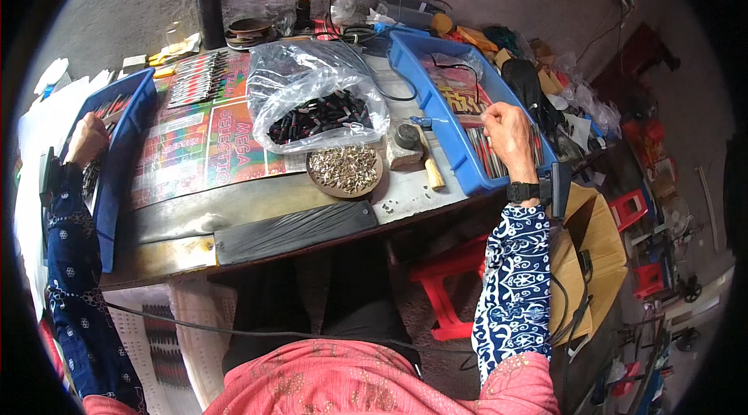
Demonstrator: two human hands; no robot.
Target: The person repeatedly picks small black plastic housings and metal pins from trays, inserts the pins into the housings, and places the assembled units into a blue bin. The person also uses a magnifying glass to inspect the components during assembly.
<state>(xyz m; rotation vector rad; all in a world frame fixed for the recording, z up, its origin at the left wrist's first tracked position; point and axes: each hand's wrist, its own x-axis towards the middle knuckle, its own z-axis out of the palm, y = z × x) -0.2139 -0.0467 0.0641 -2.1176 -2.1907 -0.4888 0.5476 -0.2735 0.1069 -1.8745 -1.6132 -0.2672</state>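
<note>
In the head view, the person's left hand (pixel 87 140) is at the left blue tray (pixel 128 173), fingers curled over slim pieces inside; whether it has hold of any cannot be told. The right hand (pixel 510 134) is above the right blue tray (pixel 446 134), its fingers bent and thumb close to them, and any small thing pinched there is hidden. Slim red and pale sticks (pixel 483 151) lie in the near part of that tray. A neat row of slim pieces (pixel 199 78) at the far left of the printed sheet (pixel 175 142) looks like work already set in order; the loose dark pieces (pixel 319 115) filling the clear bag (pixel 292 64) and the metal bits (pixel 345 169) heaped in a round bowl (pixel 343 194) seem to be left to handle. Bag and bowl sit between the two trays, in the way of a direct reach across; a yellow-handled tool (pixel 433 173) lies just beside the right tray. A black bottle (pixel 209 10) stands at the far left.
</note>
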